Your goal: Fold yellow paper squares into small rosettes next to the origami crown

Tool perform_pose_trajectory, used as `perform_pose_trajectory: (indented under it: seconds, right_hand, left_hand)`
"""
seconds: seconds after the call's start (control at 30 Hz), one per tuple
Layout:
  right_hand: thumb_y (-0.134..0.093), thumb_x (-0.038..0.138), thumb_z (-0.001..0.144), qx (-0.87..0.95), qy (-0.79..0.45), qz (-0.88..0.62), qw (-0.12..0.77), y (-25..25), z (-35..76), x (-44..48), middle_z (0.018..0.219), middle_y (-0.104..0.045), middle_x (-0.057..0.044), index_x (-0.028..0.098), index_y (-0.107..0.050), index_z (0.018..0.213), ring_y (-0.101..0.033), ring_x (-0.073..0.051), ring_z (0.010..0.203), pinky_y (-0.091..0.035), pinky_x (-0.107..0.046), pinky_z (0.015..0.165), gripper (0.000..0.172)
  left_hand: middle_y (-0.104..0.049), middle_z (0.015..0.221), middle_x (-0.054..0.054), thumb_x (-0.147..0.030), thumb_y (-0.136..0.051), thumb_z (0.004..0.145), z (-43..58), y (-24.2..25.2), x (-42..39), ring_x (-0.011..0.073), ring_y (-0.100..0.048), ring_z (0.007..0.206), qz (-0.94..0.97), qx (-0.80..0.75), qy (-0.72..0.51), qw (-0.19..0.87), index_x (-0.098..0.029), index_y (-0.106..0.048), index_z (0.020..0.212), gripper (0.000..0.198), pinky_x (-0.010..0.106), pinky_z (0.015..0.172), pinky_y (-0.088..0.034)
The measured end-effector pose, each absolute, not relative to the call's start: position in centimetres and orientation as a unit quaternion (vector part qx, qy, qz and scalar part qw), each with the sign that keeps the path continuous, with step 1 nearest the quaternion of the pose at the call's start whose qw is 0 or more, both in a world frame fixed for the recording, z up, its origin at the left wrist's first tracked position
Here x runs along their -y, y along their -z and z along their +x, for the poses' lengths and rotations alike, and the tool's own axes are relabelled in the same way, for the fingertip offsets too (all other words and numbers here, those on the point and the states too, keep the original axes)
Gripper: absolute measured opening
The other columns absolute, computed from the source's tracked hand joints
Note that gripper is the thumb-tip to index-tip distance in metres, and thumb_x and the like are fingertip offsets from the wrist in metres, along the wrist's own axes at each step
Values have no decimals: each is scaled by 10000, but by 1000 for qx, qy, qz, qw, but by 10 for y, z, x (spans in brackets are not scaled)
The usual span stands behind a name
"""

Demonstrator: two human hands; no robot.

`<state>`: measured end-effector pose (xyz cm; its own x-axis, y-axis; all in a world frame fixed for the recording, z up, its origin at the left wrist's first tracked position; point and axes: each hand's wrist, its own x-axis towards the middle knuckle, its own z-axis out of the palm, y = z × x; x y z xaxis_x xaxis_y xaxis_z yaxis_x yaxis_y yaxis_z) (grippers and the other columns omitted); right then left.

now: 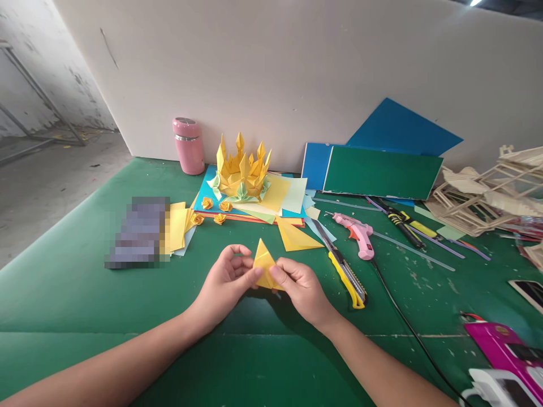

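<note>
A small piece of yellow paper [263, 262], folded to a point at the top, is held between both hands above the green table. My left hand [232, 274] pinches its left side, thumb in front and fingers curled behind. On the right edge, my right hand [302, 287] grips it with the thumb pressed on the front. Just beyond lies a loose yellow paper triangle [294, 234]. A yellow folded-paper crown [244, 178] with pale green leaf shapes stands on stacked coloured paper. Several small folded yellow roses [219, 219] lie in front of the crown.
Right of my hands lie a yellow utility knife [345, 280] and a pink glue gun [358, 234] with its black cord. A pink flask [189, 147] stands at the back left. A stick model [479, 198] and a white power strip [500, 387] are at the right.
</note>
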<state>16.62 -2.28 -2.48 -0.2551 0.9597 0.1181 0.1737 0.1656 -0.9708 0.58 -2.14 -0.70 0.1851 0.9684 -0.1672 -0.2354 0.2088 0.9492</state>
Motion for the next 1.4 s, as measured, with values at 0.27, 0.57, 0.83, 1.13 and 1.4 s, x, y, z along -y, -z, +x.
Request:
perform_pose_trajectory:
  seconds: [0.27,0.57,0.83,1.13,1.4]
  right_hand:
    - [-588,288,861,689,-227,-440,529,30,173,20,814,-677,-50,234,-723,813,-596,-193,756,-494,-332,708,153]
    - [-624,263,850,774,-233,-363,463,29,173,22,1135,-670,-46,330,-723,998,-593,-221,990,-512,-391,828,190]
    - [-653,284,824,727,-295,-406,469,26,173,23,1146,-676,-66,273,-634,1162,-606,-227,1051,-477,-392,936,339]
    - [-615,214,825,660,-368,-421,502,28,172,20,1000,-712,-46,250,-704,1016,-661,-192,902,-540,-320,828,213]
    - [-637,203,817,659,-368,-403,517,31,174,19,980,-716,-26,282,-714,1005,-654,-181,904,-533,-311,843,219]
  left_hand:
    - [-634,530,36,-622,-492,779,3,3,21,122,-546,425,448,-451,-371,677,-130,-646,707,520,218,404,-399]
    - [-719,641,37,-413,-743,679,-2,2,16,147,-636,577,400,-426,-350,732,-135,-698,763,293,230,570,-478]
    - [-707,644,-12,-329,-802,631,-3,3,14,126,-640,550,358,-427,-395,730,-179,-573,951,421,201,522,-460]
    - [-685,677,-58,-309,-800,641,-2,4,15,79,-589,568,375,-409,-437,708,-246,-468,934,447,176,567,-450]
    - [-678,774,-6,-328,-804,620,-3,9,14,95,-593,637,370,-442,-411,706,-160,-708,807,269,221,673,-474]
